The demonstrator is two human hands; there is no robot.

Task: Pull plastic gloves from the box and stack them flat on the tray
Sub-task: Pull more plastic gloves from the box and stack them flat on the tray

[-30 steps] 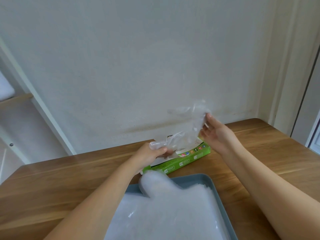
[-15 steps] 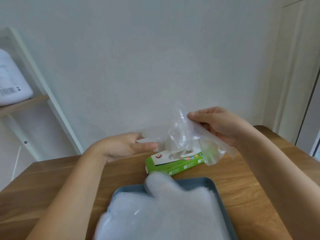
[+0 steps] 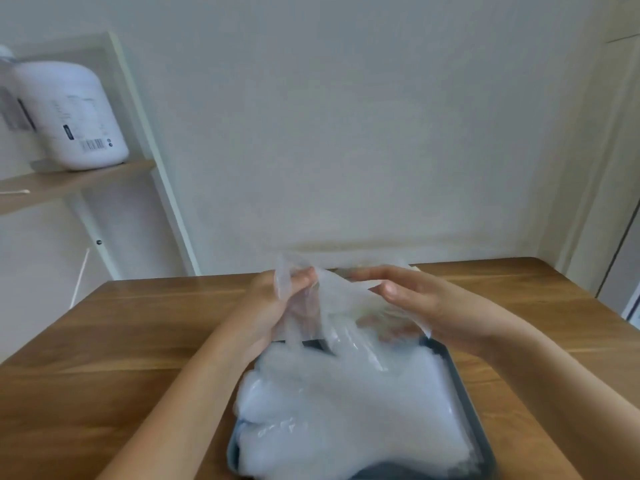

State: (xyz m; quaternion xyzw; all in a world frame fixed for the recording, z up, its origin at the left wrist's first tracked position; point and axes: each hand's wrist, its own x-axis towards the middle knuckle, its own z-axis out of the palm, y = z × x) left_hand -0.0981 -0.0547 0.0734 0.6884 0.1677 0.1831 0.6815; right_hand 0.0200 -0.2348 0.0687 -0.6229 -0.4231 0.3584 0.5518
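Observation:
A clear plastic glove (image 3: 341,306) hangs between both hands, just above the far end of the grey tray (image 3: 465,386). My left hand (image 3: 273,306) pinches the glove's left edge between thumb and fingers. My right hand (image 3: 412,299) holds its right side, fingers stretched over the top and thumb underneath. A stack of flat clear gloves (image 3: 346,417) fills the tray. The glove box is hidden behind my hands and the glove.
The tray sits on a wooden table (image 3: 138,341) against a white wall. A white jug (image 3: 74,116) stands on a wooden shelf (image 3: 69,181) at the left. A door frame runs down the right edge.
Both hands have come down and toward me with the glove, from above the green box to over the tray's far end. The box has gone out of sight.

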